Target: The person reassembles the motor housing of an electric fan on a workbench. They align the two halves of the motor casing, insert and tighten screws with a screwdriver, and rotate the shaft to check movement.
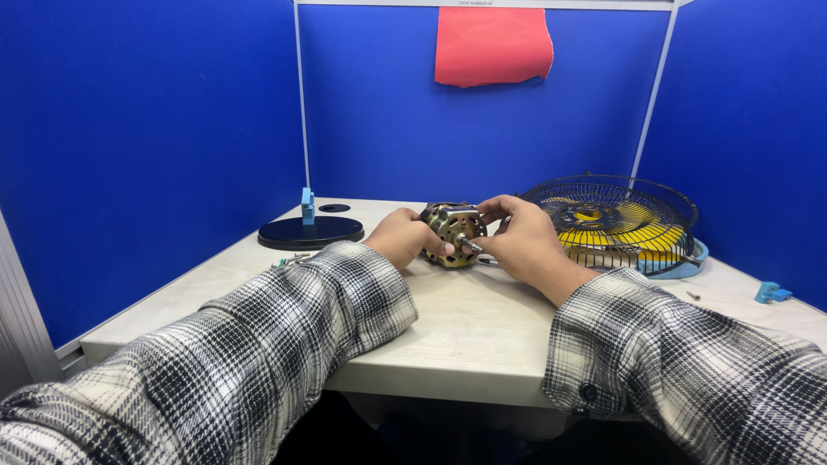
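Observation:
A small brass-coloured electric motor (454, 231) with a perforated end plate and a steel shaft rests on the pale desk (448, 319), held between both hands. My left hand (401, 237) grips its left side, fingers wrapped round the housing. On the right, my right hand (521, 239) holds the motor's top edge and pinches the shaft at the front. Both forearms wear black-and-white plaid sleeves.
A black wire fan guard over yellow blades (616, 222) lies on the desk at the right, on a light blue part. A round black base (311, 232) with a small blue piece stands at the left. A blue clip (771, 293) and a screw (693, 295) lie far right. Blue partition walls surround the desk.

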